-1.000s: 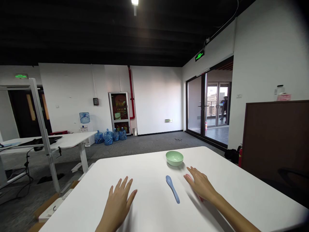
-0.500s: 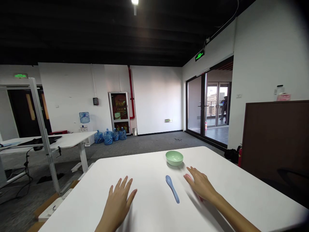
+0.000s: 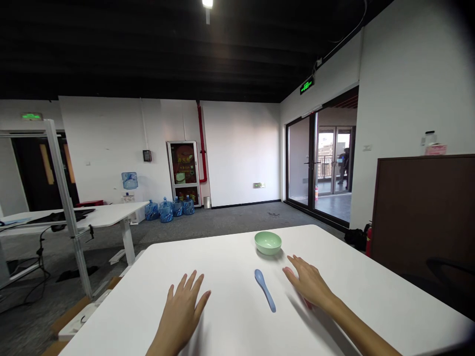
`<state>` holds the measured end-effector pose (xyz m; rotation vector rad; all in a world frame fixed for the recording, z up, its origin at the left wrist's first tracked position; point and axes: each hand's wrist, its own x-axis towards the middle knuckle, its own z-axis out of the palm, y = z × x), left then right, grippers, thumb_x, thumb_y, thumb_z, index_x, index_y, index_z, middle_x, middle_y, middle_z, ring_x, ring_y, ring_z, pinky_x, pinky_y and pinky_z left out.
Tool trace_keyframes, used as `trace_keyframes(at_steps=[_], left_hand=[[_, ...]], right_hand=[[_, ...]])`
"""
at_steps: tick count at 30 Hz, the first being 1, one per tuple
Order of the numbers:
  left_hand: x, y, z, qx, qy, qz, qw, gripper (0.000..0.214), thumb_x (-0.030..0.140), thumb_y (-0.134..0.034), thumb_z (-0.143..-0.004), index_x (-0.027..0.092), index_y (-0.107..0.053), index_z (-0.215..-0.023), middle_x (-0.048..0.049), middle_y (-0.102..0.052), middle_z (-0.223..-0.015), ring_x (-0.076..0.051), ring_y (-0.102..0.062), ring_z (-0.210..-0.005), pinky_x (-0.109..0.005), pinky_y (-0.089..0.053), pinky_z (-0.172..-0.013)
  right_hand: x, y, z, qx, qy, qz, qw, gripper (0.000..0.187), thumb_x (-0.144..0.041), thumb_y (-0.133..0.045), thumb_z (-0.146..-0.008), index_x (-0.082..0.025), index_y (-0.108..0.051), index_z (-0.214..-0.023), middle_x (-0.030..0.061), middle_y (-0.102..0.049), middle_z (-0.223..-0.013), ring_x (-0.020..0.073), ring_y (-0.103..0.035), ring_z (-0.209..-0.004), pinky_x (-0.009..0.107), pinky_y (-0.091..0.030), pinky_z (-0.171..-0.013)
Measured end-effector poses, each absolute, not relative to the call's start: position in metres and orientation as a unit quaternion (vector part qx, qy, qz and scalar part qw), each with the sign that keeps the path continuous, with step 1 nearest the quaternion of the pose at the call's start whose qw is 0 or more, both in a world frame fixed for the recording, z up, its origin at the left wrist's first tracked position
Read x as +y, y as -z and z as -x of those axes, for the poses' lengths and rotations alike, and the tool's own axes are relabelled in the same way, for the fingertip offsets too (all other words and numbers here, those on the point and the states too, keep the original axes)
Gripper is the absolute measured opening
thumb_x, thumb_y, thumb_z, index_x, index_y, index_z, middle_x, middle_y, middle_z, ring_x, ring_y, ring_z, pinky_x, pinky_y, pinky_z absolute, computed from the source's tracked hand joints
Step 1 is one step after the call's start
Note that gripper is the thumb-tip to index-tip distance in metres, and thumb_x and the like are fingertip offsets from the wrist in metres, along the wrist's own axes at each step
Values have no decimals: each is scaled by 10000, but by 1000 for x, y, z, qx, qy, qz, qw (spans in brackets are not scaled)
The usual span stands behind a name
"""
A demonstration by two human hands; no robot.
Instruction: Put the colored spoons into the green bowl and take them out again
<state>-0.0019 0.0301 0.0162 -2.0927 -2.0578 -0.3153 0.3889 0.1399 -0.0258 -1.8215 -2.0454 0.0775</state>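
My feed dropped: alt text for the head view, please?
The left hand and right hand lie flat, open, on a white table, a blue spoon between them. A green bowl stands beyond the spoon, untouched.

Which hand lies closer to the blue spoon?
The right hand: it lies flat just right of the spoon. The left hand lies flat farther off, with bare table between.

left hand [image 3: 181,309] bare | left forearm [image 3: 160,346] bare | right hand [image 3: 309,287] bare | right forearm [image 3: 356,330] bare
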Motion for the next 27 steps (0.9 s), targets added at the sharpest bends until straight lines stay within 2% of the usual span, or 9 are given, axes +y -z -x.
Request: trace_keyframes(at_steps=[5,8,11,14,17,19,24,27], left_hand=[[31,-13,4,-691,118,706,101,570,481,-361,-1036,244,-521,-1530,-105,-480,-1644,-362,-400,-1541,-623,-372,-1222],[32,-12,4,-690,120,707,101,578,491,-349,-1035,247,-523,-1529,-97,-483,-1643,-362,-403,-1539,-622,-377,-1219],[31,-13,4,-690,119,707,98,581,491,-340,-1035,245,-523,-1529,-95,-483,-1643,-364,-403,-1539,-623,-379,-1216],[31,-13,4,-690,122,707,97,578,488,-345,-1036,242,-527,-1526,-101,-482,-1643,-367,-402,-1539,-628,-378,-1216],[30,-13,4,-689,124,707,102,572,491,-353,-1037,247,-528,-1524,-103,-485,-1641,-366,-405,-1537,-630,-380,-1215],[31,-12,5,-688,122,707,107,571,495,-350,-1040,255,-522,-1528,-96,-484,-1643,-360,-401,-1541,-621,-379,-1219],[32,-11,5,-686,126,708,109,567,494,-360,-1041,251,-528,-1524,-100,-491,-1639,-364,-406,-1538,-624,-384,-1216],[32,-11,5,-685,127,709,110,567,491,-350,-1043,247,-529,-1523,-104,-488,-1640,-368,-406,-1537,-633,-386,-1212]], right_hand=[[135,11,-395,-721,-19,653,230,692,-521,-329,-1015,-106,-525,-1534,159,-553,-1565,311,-476,-1474,441,-369,-1196],[135,6,-397,-709,-7,666,232,632,-503,-338,-1009,-118,-608,-1431,170,-663,-1421,328,-567,-1354,431,-453,-1075],[132,5,-396,-702,1,685,196,545,-479,-321,-1014,-135,-708,-1185,185,-748,-1189,319,-679,-1117,393,-501,-869],[126,7,-392,-700,-35,698,146,618,-521,-225,-1044,-164,-719,-936,162,-765,-814,285,-719,-804,378,-483,-746],[122,13,-388,-697,-79,702,123,756,-582,-106,-1053,-158,-722,-938,120,-686,-574,284,-709,-663,391,-481,-731],[121,18,-387,-693,-79,707,114,756,-581,-114,-1052,-152,-734,-985,133,-709,-619,299,-720,-674,408,-485,-742],[127,29,-388,-685,-62,720,99,588,-521,-286,-1026,-179,-764,-993,195,-775,-938,329,-748,-813,425,-490,-784],[130,34,-390,-688,-57,716,98,499,-465,-359,-995,-190,-763,-1096,202,-766,-1055,337,-747,-873,429,-486,-797]])
